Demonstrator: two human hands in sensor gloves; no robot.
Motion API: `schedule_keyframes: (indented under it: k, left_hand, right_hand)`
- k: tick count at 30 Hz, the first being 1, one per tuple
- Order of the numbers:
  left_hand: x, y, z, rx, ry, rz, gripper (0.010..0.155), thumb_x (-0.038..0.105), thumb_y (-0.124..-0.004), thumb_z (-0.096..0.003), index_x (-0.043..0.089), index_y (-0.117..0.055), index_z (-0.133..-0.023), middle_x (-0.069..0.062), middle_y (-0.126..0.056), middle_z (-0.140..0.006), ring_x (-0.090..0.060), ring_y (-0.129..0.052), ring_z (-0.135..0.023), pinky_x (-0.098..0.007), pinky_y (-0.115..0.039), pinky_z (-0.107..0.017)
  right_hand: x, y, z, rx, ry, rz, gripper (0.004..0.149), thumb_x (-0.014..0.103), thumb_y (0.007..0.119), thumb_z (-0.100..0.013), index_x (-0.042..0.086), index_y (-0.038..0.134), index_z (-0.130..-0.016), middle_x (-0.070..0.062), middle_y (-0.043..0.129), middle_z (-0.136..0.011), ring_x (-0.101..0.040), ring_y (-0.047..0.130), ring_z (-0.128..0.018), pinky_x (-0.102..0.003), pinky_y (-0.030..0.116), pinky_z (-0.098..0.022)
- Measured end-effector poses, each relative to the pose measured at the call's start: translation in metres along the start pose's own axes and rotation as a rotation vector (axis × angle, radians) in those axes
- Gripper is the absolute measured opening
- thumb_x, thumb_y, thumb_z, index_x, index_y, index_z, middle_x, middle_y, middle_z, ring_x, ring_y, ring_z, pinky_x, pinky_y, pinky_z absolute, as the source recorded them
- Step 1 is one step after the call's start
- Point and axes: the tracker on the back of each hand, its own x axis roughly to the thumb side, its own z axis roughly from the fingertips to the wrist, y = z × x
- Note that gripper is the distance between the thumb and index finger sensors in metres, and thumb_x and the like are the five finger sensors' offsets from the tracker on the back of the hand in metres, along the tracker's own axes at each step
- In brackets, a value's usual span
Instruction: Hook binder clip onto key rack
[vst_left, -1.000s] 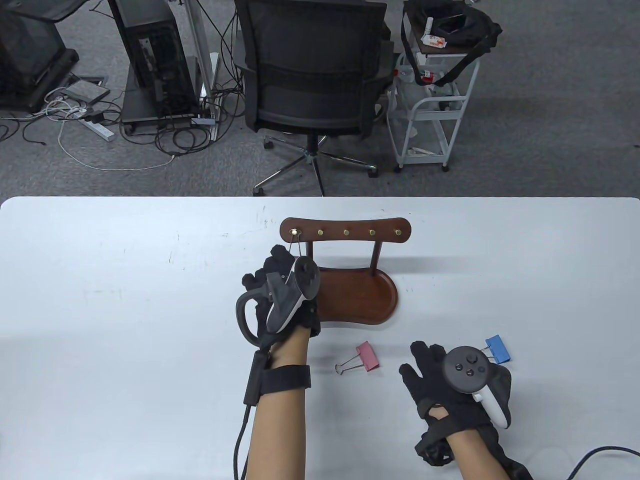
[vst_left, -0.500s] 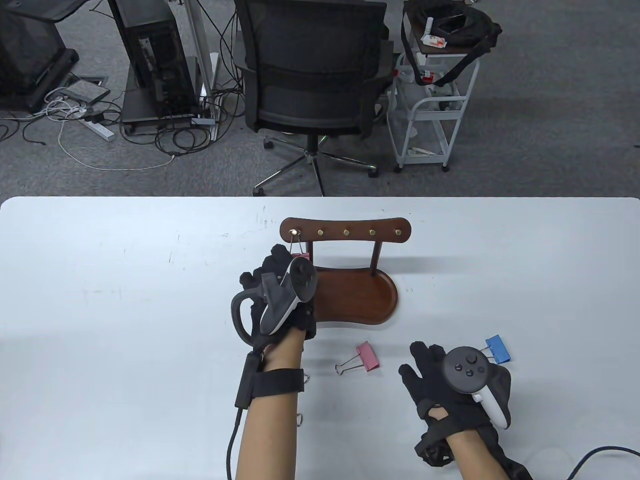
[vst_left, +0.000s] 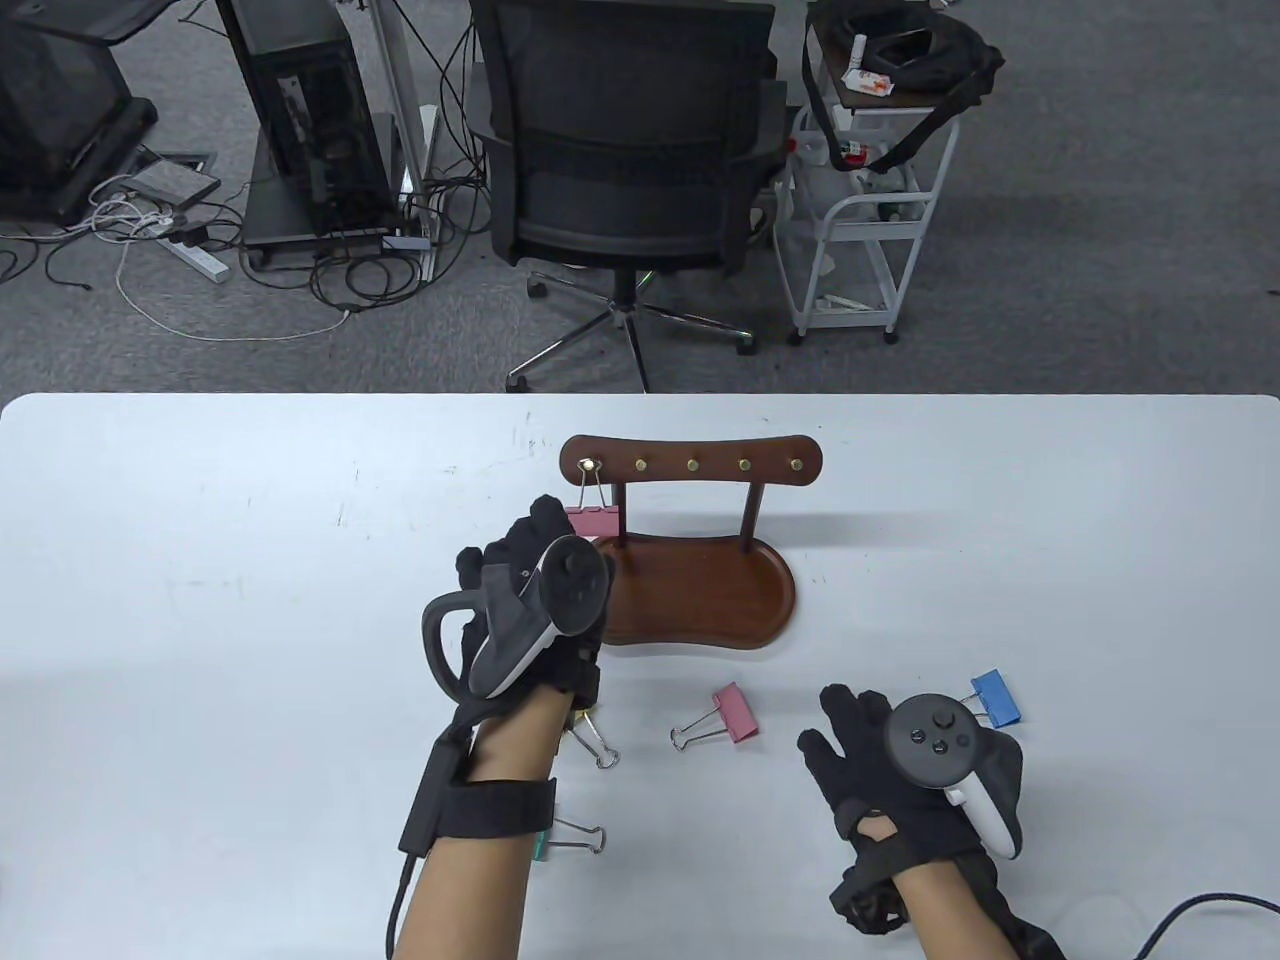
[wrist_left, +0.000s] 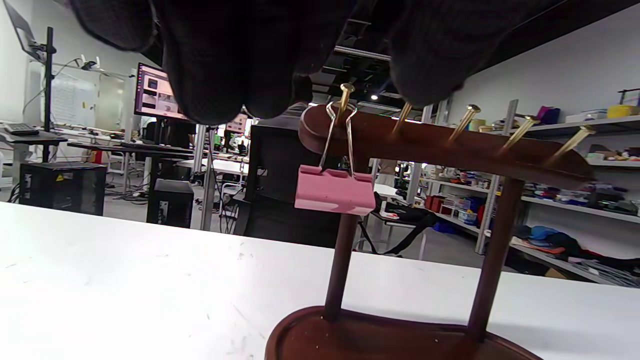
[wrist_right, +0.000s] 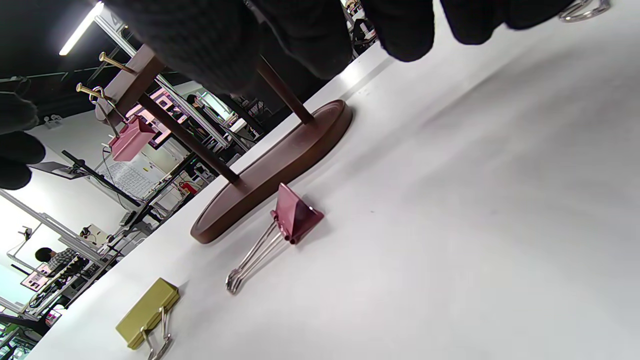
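— So, which step? Seems the hanging one, nearly finished: pink clip hangs by wire loop on the first brass hook of the wooden rack.
— And the left hand? Just beside the clip, fingers loose, holding nothing.
— Right hand? Flat on the table, holding nothing.
— Next? Probably picking another clip, with careful pinch of the handles.

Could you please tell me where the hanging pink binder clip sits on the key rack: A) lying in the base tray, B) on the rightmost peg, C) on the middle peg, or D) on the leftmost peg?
D: the hanging pink binder clip dangles by its wire handles from the leftmost brass peg of the key rack, with the other four pegs bare.
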Motion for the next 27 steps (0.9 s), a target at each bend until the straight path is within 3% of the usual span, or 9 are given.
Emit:
schedule_keyframes:
  k: [11, 27]
  left_hand:
    - [-0.017, -0.013, 0.03, -0.069, -0.091, -0.046, 0.079, 0.047, -0.085, -0.0557, -0.001, -0.061, -0.113, -0.025, -0.08, -0.105, -0.052, -0.088, -0.087, -0.075, -0.055, -0.069]
    - [-0.047, -0.079, 0.047, -0.246, -0.237, -0.038, 0.078, 0.044, -0.087, -0.0538, 0.003, -0.06, -0.115, -0.024, -0.077, -0.109, -0.053, -0.085, -0.091, -0.076, -0.054, -0.07]
  right_hand:
    - [-0.001, 0.0, 0.0, 0.006, 0.01, -0.001, 0.072, 0.042, 0.072, -0.059, 0.001, 0.055, -0.115, -0.042, 0.044, -0.114, -0.07, 0.043, -0.094, -0.074, 0.045, -0.063]
    - [-0.001, 0.001, -0.001, 0.021, 0.01, 0.006, 0.072, 0.042, 0.072, -0.059, 0.001, 0.055, -0.115, -0.042, 0.045, -0.114, -0.07, 0.043, -0.094, -0.074, 0.045, -0.063]
